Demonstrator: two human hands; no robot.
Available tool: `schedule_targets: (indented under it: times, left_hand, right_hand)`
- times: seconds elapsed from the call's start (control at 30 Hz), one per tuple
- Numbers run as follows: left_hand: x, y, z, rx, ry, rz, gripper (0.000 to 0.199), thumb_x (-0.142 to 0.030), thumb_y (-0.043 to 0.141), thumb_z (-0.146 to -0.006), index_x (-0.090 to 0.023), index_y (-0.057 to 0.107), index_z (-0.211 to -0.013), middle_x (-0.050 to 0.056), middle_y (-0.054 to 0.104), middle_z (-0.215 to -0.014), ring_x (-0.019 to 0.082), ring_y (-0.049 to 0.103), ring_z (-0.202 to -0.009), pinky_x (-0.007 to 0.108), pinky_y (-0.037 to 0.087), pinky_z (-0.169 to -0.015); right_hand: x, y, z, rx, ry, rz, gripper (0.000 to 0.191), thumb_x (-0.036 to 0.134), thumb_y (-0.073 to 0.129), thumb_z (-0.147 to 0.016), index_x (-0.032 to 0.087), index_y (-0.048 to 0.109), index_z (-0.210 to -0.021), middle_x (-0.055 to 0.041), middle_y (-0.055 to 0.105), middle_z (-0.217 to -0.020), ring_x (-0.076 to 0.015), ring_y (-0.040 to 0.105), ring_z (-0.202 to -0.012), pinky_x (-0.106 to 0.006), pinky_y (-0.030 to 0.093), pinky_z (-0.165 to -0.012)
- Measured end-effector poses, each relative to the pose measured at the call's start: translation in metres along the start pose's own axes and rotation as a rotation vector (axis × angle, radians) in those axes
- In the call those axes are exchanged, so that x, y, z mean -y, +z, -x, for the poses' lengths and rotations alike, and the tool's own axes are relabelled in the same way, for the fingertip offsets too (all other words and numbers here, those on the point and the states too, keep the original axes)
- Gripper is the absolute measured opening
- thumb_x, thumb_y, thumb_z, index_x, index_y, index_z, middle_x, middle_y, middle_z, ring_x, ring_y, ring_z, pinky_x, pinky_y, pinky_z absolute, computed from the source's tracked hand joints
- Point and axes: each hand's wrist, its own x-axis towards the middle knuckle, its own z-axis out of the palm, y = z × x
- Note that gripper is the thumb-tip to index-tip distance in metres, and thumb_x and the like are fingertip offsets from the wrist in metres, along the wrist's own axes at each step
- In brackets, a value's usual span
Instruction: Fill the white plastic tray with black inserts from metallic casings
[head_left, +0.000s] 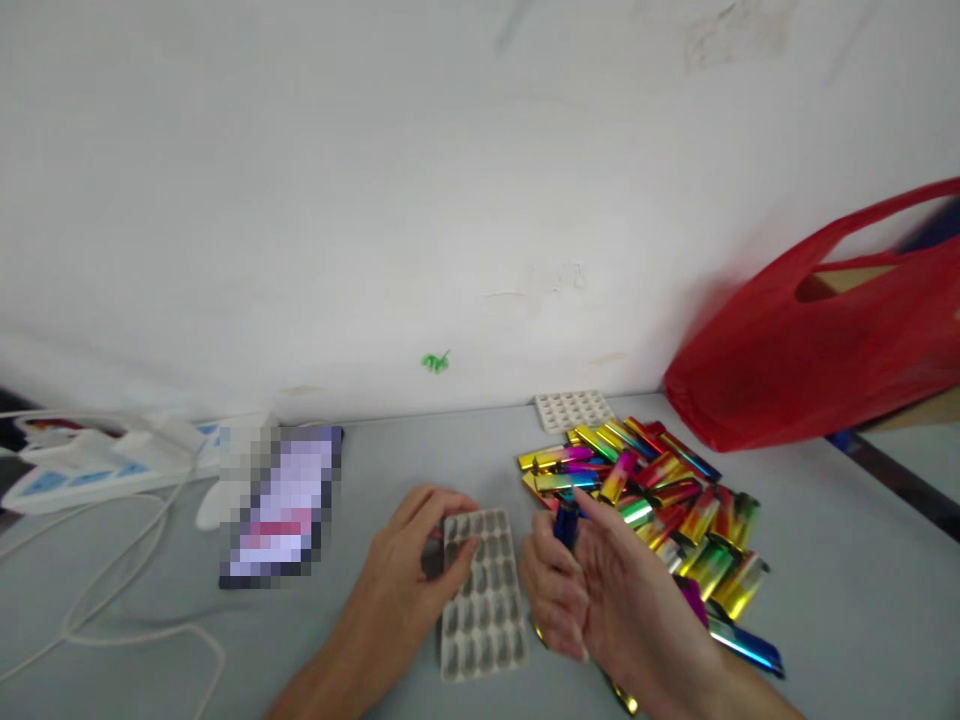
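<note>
A pale grey tray (484, 625) with rows of small oval slots lies on the table in front of me. My left hand (424, 550) grips its upper left edge, thumb over the top and fingers along the far side. To the right of the tray, my right hand (570, 580) is curled around a dark blue shiny lighter-like casing (566, 524); only its upper end shows above the fingers. Beyond and beside that hand spreads a pile of shiny metallic casings (701, 565) in gold, red, green, purple and blue. My right hand and wrist cover part of the pile.
A second slotted tray (574, 411) lies by the wall behind the pile. At right stands a red bag (810, 350). On the left are a phone (285, 510) with a blurred screen, a power strip (97, 480) with plugs, and a loose white cable (150, 640).
</note>
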Motion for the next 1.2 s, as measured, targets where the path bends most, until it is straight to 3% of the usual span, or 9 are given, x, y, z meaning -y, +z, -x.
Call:
schedule_targets:
  times: [0.23, 0.43, 0.73, 0.93, 1.1, 1.2]
  left_hand:
    - [0.0014, -0.0002, 0.0007, -0.001, 0.013, -0.016, 0.015, -0.028, 0.068, -0.099, -0.028, 0.077, -0.111, 0.004, 0.076, -0.112, 0.023, 0.074, -0.093, 0.031, 0.06, -0.078]
    - [0.001, -0.0011, -0.0004, -0.01, 0.04, -0.035, 0.015, -0.026, 0.067, -0.099, -0.029, 0.077, -0.11, 0.003, 0.076, -0.109, 0.024, 0.073, -0.097, 0.032, 0.059, -0.083]
    - [0.0016, -0.0018, -0.0011, -0.017, 0.046, -0.045, 0.016, -0.025, 0.067, -0.1, -0.028, 0.077, -0.112, 0.004, 0.076, -0.112, 0.023, 0.072, -0.098, 0.03, 0.058, -0.079]
    - [0.0067, -0.0004, 0.0, -0.009, 0.06, -0.048, 0.014, -0.027, 0.067, -0.102, -0.029, 0.076, -0.113, 0.003, 0.075, -0.114, 0.023, 0.072, -0.099, 0.029, 0.06, -0.081]
    - [0.0064, -0.0004, -0.0003, -0.021, 0.07, -0.059, 0.013, -0.027, 0.068, -0.102, -0.029, 0.076, -0.112, 0.003, 0.075, -0.113, 0.022, 0.072, -0.096, 0.029, 0.06, -0.079]
    - [0.006, -0.0001, 0.0, -0.027, 0.077, -0.059, 0.013, -0.026, 0.067, -0.101, -0.029, 0.076, -0.111, 0.003, 0.075, -0.112, 0.022, 0.073, -0.095, 0.03, 0.061, -0.081]
  right_hand:
    - [0.0006, 0.0005, 0.0032, 0.005, 0.015, -0.043, 0.047, 0.065, 0.063, -0.106, 0.024, 0.052, -0.086, 0.0075, 0.037, -0.068, -0.0108, 0.023, -0.055, -0.019, 0.022, -0.046]
    - [-0.0041, -0.0008, -0.0003, 0.056, -0.033, -0.028, 0.046, 0.065, 0.062, -0.107, 0.021, 0.06, -0.092, 0.0018, 0.054, -0.078, -0.0122, 0.045, -0.061, -0.022, 0.045, -0.06]
    - [-0.0069, 0.0038, -0.0029, -0.038, -0.143, 0.012, 0.056, 0.072, 0.07, -0.101, 0.016, 0.07, -0.091, -0.0046, 0.063, -0.088, -0.0177, 0.057, -0.079, -0.028, 0.056, -0.071]
    - [-0.0049, 0.0013, -0.0019, -0.044, -0.088, -0.043, 0.059, 0.077, 0.077, -0.093, 0.019, 0.066, -0.086, 0.0029, 0.051, -0.074, -0.0139, 0.042, -0.066, -0.025, 0.05, -0.063]
    - [-0.0046, 0.0005, 0.0001, -0.005, -0.057, -0.021, 0.055, 0.068, 0.067, -0.104, 0.021, 0.057, -0.077, 0.0059, 0.039, -0.067, -0.0125, 0.029, -0.06, -0.025, 0.037, -0.059]
    - [-0.0041, 0.0012, 0.0005, -0.009, -0.063, -0.026, 0.053, 0.065, 0.066, -0.104, 0.021, 0.057, -0.077, 0.0054, 0.039, -0.069, -0.0131, 0.027, -0.062, -0.025, 0.033, -0.058]
